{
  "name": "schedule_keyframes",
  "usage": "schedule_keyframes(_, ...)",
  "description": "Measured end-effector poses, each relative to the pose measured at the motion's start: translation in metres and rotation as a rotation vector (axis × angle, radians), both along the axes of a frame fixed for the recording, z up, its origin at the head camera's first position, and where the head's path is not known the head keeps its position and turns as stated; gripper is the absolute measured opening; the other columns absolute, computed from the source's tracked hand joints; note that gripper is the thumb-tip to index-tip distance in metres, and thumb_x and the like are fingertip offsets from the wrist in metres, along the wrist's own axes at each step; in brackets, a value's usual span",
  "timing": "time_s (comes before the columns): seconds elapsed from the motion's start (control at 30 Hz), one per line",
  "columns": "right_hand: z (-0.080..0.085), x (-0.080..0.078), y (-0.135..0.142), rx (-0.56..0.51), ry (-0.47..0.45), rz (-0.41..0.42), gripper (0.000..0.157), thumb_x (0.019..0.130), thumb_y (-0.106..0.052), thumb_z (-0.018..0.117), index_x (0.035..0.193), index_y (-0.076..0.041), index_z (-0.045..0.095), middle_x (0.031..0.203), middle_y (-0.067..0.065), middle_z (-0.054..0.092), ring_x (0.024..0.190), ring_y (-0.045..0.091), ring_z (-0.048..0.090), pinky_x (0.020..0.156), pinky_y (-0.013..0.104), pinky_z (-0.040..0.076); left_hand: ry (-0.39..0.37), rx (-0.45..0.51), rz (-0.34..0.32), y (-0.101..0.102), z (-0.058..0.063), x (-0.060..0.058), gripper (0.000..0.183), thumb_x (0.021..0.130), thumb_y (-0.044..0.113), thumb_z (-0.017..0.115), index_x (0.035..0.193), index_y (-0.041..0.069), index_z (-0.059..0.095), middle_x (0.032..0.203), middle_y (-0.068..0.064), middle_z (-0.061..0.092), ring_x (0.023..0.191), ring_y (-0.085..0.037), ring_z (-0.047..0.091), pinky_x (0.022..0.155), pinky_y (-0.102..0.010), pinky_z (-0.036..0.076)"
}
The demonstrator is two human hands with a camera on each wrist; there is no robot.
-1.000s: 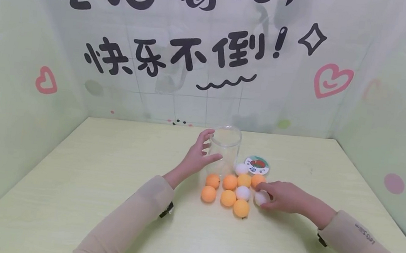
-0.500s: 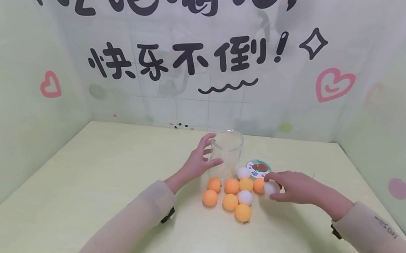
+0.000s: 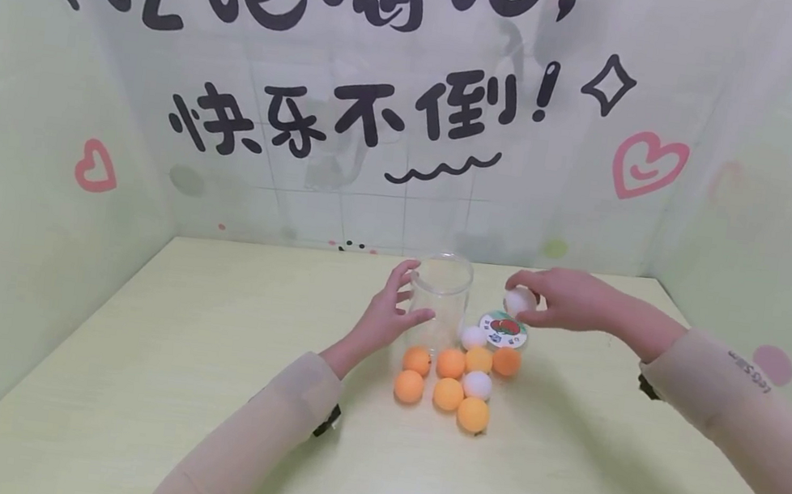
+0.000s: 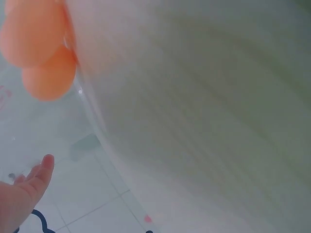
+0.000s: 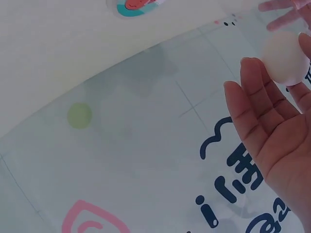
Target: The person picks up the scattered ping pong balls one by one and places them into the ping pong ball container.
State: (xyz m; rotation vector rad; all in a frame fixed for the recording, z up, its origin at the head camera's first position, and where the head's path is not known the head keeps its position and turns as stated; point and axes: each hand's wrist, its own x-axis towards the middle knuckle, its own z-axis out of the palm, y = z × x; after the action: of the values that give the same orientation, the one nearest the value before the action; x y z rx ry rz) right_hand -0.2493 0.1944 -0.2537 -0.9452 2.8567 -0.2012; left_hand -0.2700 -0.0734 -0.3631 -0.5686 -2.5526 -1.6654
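Surface [image 3: 135, 348] bore everything. Jar [image 3: 442, 305] stood upright, mouth uncovered, so open from above. Your left hand [image 3: 393, 304] curled round its left side, thumb in front, probably to steady it. Your right hand [image 3: 557, 300], right of the jar, pinched with fingertips. Disc [image 3: 504, 329] lay flat beside the jar, likely out of your way. White ball [image 3: 518, 301] sat in that pinch, raised; loose balls [image 3: 448, 395] clustered near the jar's base, likely for easy reach.
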Motion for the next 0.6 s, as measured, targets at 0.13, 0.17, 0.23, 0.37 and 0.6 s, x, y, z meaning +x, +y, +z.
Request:
schedule_keyframes(0.13,0.010,-0.010,-0.009,-0.004,0.027,0.022,0.035,0.085,-0.026,0.062,0.116,-0.012,0.055,0.091,-0.001,0.062,0.073,0.014,0.052,0.065,0.030,0.048,0.002,0.004,0.003,0.000,0.000,0.000,0.075,0.081,0.021,0.070,0.140,0.027,0.023,0.144,-0.015,0.033,0.123,-0.036,0.044,0.093,-0.049,0.043)
schedule_keyframes(0.17,0.013,-0.012,-0.011,-0.005,0.028,0.024,0.035,0.085,-0.025,0.062,0.116,-0.012,0.055,0.091,0.000,0.062,0.074,0.015,0.053,0.066,0.031,0.049,0.002,0.006,0.004,0.000,0.001,0.001,0.075,0.081,0.021,0.070,0.140,0.028,0.023,0.144,-0.015,0.033,0.123,-0.036,0.044,0.093,-0.049,0.043)
schedule_keyframes(0.23,0.017,-0.017,-0.014,-0.006,0.032,0.032,0.035,0.085,-0.025,0.061,0.117,-0.012,0.055,0.093,0.000,0.062,0.075,0.016,0.053,0.068,0.033,0.049,-0.003,0.007,0.006,0.000,0.001,0.001,0.075,0.081,0.021,0.070,0.139,0.028,0.023,0.144,-0.015,0.033,0.123,-0.036,0.044,0.094,-0.049,0.043)
schedule_keyframes(0.37,0.022,-0.024,-0.020,-0.004,0.031,0.034,0.035,0.085,-0.025,0.060,0.117,-0.011,0.055,0.093,0.002,0.062,0.077,0.017,0.054,0.071,0.035,0.049,-0.003,0.004,0.000,-0.001,0.000,0.000,0.075,0.081,0.021,0.070,0.140,0.028,0.023,0.145,-0.016,0.032,0.123,-0.037,0.043,0.094,-0.049,0.043)
schedule_keyframes(0.6,0.028,-0.035,-0.032,0.012,0.012,-0.002,0.037,0.085,-0.027,0.060,0.119,-0.014,0.053,0.088,0.003,0.061,0.074,0.018,0.053,0.064,0.031,0.047,-0.001,0.007,-0.006,0.000,0.000,0.000,0.075,0.081,0.021,0.070,0.140,0.028,0.022,0.145,-0.016,0.032,0.123,-0.038,0.043,0.094,-0.050,0.042)
